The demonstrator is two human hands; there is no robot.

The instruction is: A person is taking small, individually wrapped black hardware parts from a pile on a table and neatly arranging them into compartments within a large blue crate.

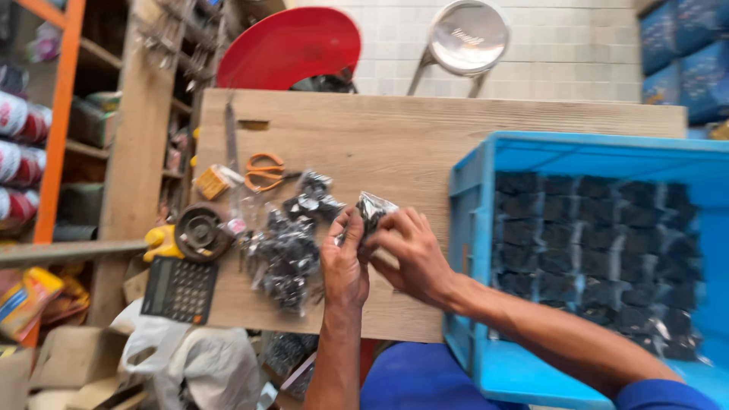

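Head view, one picture.

Item in hand: small clear plastic packet of dark metal parts (371, 209), held above the pale wooden board (425, 144) that serves as a worktop. The left hand (344, 262) pinches its lower left edge with thumb and fingers closed on it; the right hand (410, 254) closes on its right side from the front, fingers curled over the plastic. Both grips are narrow and bear on the packet, which sits between the two sets of fingertips, its top corner standing free above them.

Step, as judged: a single packet is being handled or closed between both hands. The next move seems to call for a steady two-handed pinch, so the slack plastic does not slip.

Stock nearby:
- heap of like clear packets of dark parts (285, 254), on the board just left of the left hand;
- blue plastic crate (471, 182), right of the hands, packed with rows of dark bundles (592, 243);
- orange-handled scissors (263, 171), farther up the board;
- black pocket calculator (178, 288), at the board's left edge;
- round dark tape roll (200, 230), above the calculator.
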